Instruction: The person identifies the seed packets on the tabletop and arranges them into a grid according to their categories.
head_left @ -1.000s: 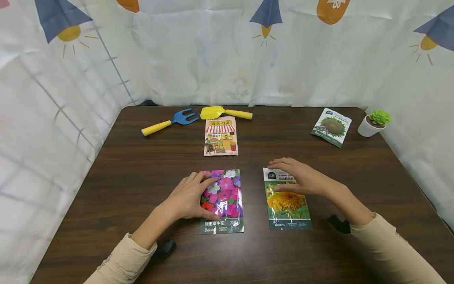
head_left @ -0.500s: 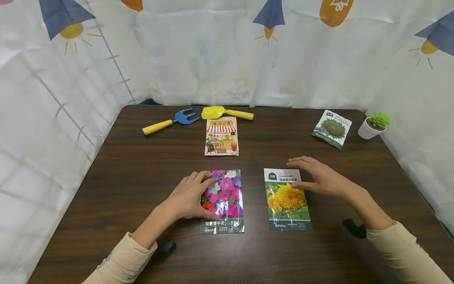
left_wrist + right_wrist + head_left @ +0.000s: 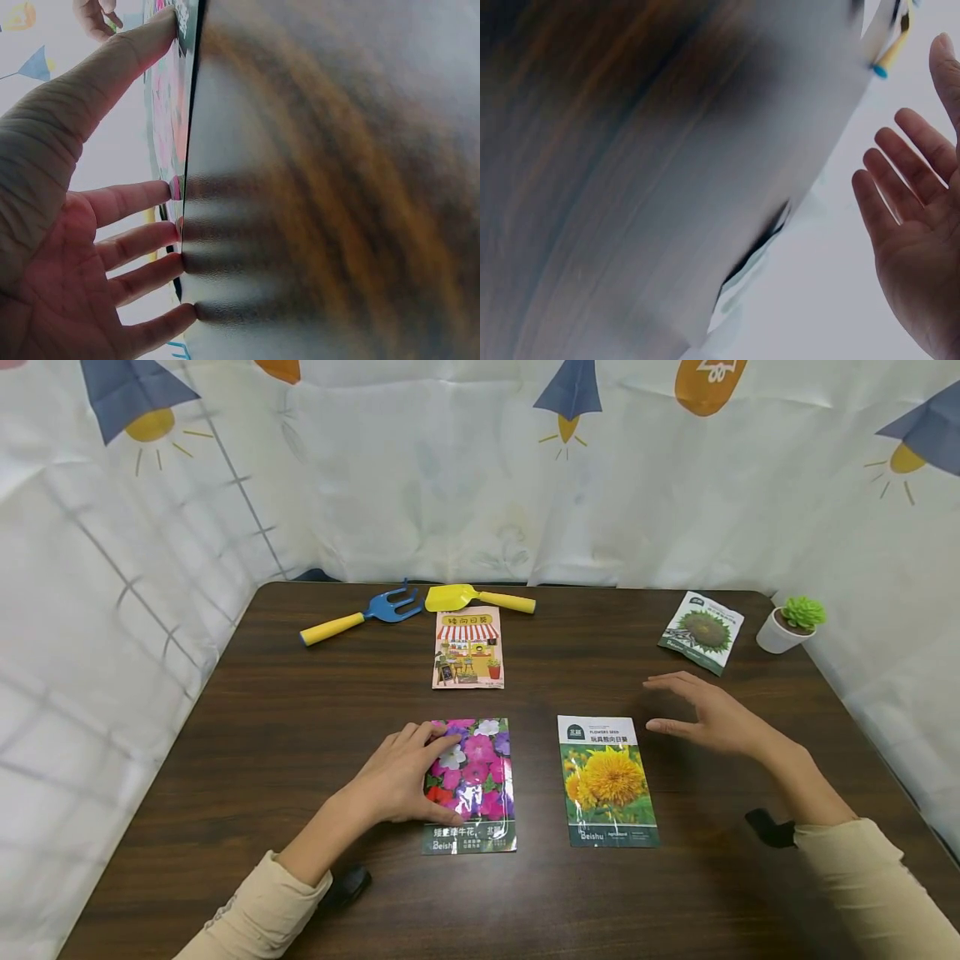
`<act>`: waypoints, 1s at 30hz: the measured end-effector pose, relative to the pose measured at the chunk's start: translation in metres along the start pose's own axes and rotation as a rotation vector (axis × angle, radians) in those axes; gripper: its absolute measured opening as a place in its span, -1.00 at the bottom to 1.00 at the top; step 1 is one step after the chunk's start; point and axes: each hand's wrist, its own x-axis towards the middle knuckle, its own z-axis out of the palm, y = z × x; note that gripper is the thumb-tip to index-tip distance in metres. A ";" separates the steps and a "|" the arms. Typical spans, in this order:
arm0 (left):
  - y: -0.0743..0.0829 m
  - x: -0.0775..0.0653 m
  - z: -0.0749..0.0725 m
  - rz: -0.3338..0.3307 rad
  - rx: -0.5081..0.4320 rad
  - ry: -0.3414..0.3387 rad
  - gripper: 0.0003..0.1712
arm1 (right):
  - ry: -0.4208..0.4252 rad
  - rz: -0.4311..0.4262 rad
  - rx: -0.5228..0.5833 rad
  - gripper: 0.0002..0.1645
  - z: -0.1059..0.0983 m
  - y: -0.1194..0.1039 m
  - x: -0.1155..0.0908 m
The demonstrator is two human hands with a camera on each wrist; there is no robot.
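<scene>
My left hand rests at the left side of a seed packet printed with pink and purple flowers. The thumb touches its lower part and the fingertips lie along its upper left edge and on the table beside it; the left wrist view shows these fingers straight and spread. To the right lies a second seed packet with a yellow sunflower picture, flat and straight. My right hand hovers above the table just right of that packet, holding nothing, fingers extended in the right wrist view.
Behind the two packets lies a pink seed packet. A yellow toy shovel overlaps its top, beside a blue hand rake. At the back right, a tilted sunflower packet lies near a small potted succulent. A white curtain hangs behind.
My right hand has moved right and slightly back, off the yellow sunflower packet, which stays in place and now shows whole. My left hand has kept its place.
</scene>
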 end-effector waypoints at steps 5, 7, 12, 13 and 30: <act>0.000 0.000 0.000 -0.001 -0.001 -0.003 0.32 | 0.032 0.061 0.013 -0.24 -0.010 0.017 -0.001; 0.000 0.000 -0.001 -0.001 -0.001 -0.004 0.32 | 0.044 0.096 0.013 -0.24 -0.014 0.024 0.000; 0.000 0.000 -0.001 -0.005 -0.002 -0.008 0.33 | 0.047 0.166 -0.004 -0.24 -0.022 0.040 0.005; 0.000 0.000 -0.001 -0.005 -0.001 -0.009 0.33 | 0.043 0.176 -0.009 -0.23 -0.024 0.043 0.006; 0.001 0.000 -0.001 -0.002 0.000 -0.011 0.31 | 0.075 0.370 0.070 -0.09 -0.032 0.086 0.034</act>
